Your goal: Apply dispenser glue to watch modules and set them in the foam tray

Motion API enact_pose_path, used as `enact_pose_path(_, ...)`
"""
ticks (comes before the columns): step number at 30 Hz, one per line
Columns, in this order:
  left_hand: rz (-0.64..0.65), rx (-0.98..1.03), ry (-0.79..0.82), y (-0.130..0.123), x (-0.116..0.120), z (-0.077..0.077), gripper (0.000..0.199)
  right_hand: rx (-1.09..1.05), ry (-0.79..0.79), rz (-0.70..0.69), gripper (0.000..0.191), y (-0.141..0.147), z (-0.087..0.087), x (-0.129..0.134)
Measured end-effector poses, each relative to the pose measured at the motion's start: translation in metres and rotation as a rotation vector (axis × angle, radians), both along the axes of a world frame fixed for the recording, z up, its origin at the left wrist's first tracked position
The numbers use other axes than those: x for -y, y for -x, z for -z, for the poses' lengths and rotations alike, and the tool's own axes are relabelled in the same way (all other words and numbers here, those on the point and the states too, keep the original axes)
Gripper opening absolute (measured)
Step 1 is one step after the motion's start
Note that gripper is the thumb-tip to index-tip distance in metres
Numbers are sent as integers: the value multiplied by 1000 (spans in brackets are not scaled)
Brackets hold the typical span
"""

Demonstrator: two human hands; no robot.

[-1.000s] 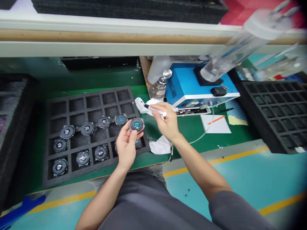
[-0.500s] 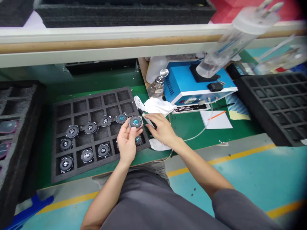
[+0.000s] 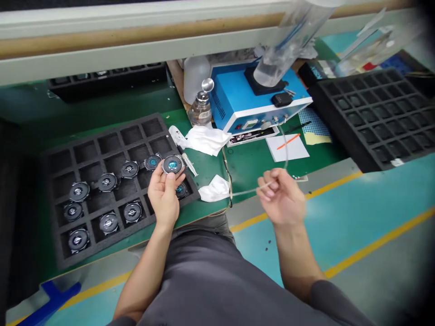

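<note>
A round dark watch-like part point(image 3: 172, 165) with a blue-green centre is held between the fingers and thumb of my left hand point(image 3: 165, 199), over the right edge of a black foam tray point(image 3: 122, 233). Several similar round parts point(image 3: 79, 192) sit in or across the tray's compartments. My right hand point(image 3: 282, 194) is raised past the table's front edge, its fingers curled round a thin clear tube point(image 3: 248, 192) that runs up to the blue machine point(image 3: 251, 102). White cloths point(image 3: 209, 140) and a white-tipped tool point(image 3: 189, 164) lie between tray and machine.
Behind the cloths stand a glass bottle point(image 3: 200, 111) and a white plastic bottle point(image 3: 196, 79). A clear cylinder point(image 3: 275, 63) rests on the machine. Another foam tray point(image 3: 380, 117) is at the right. A shelf edge point(image 3: 136, 43) crosses the top. White paper point(image 3: 287, 151) lies before the machine.
My right hand has moved right, away from the cloths and white-tipped tool, and has taken hold of the tube. My left hand still holds the round part. The view has shifted.
</note>
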State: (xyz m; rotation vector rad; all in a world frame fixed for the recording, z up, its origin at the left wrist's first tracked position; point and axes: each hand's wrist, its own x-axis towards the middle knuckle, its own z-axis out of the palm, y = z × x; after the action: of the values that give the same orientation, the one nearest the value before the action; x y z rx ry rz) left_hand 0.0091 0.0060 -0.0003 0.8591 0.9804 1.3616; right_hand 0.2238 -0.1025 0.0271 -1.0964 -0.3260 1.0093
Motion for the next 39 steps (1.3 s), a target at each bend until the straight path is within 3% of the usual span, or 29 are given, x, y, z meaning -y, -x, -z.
enact_pose_path(3,33,7,0,0,1,0,47,16,-192,-160,29,9,-20,-14)
enact_pose_path(7,54,9,12,-4,1,-4,49,73,-333,-321,26,35,-24,-50)
enact_pose_path(11,104,29,45,-12,-1,-8,48,241,-438,-289,24,53,-20,-94)
enact_pose_path(17,140,-17,67,-17,-3,-1,51,568,-455,-160,24,46,-4,-143)
enact_pose_path(23,111,-13,111,-16,0,5,43,720,-442,-216,27,41,18,-146)
enact_pose_path(30,109,-40,125,-17,0,3,44,729,-342,-305,31,36,16,-142)
enact_pose_path(39,97,-39,105,-18,0,4,44,665,-341,-350,22,38,17,-140)
